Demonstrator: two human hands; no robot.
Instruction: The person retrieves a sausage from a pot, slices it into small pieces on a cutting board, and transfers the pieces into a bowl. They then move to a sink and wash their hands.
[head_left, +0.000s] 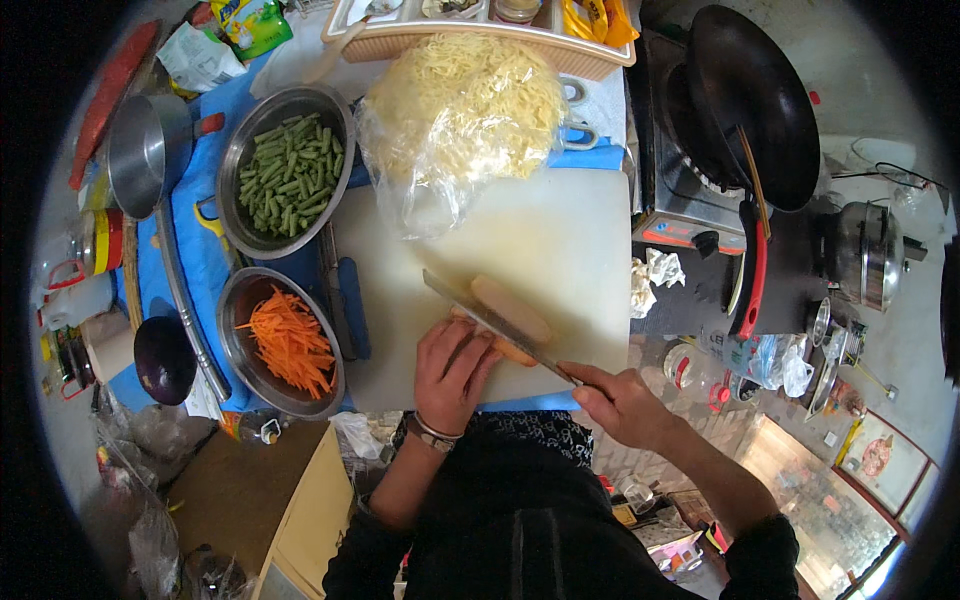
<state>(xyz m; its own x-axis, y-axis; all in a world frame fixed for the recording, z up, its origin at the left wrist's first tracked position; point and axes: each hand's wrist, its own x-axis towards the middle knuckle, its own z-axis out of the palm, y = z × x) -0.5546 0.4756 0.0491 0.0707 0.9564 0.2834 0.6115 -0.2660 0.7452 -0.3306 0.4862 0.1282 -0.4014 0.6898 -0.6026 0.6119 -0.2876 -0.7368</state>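
My right hand (619, 401) is closed round the handle of a kitchen knife (495, 324), whose blade slants up and left over a pale cutting board (577, 247). My left hand (454, 364) rests with bent fingers on a pinkish-orange piece of food (514, 352) beside the blade; its kind is unclear. Beyond the blade lies a flat, pale pink piece (512, 306). At the board's far edge, noodles (465, 105) sit in a clear plastic bag. Left of the board stand a metal bowl of cut green beans (292, 172) and another of shredded carrot (291, 345).
A wok (757, 97) with a red handle tilts over the gas stove (701, 180) at right, chopsticks resting on it. Crumpled paper (660, 274) lies below. A long-handled metal ladle (176, 277) and an eggplant (165, 360) are at left. A sectioned tray (480, 45) stands behind the noodles.
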